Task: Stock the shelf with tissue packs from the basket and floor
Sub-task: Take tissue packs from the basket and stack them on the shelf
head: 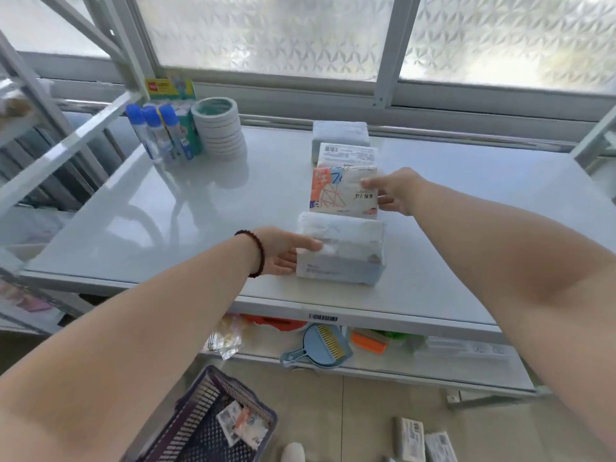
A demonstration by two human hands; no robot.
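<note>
Four tissue packs stood in a row on the shelf (200, 208). The left hand (283, 251) lay against the left end of the nearest, pale blue pack (340, 251), thumb on top, fingers flat along its side. The right hand (396, 191) reached farther in, thumb and fingers pinching the right edge of the patterned pack (340, 191) just behind. Both arms were stretched forward. Below, a pack lay in the basket (186, 428), and more packs on the floor (420, 441).
</note>
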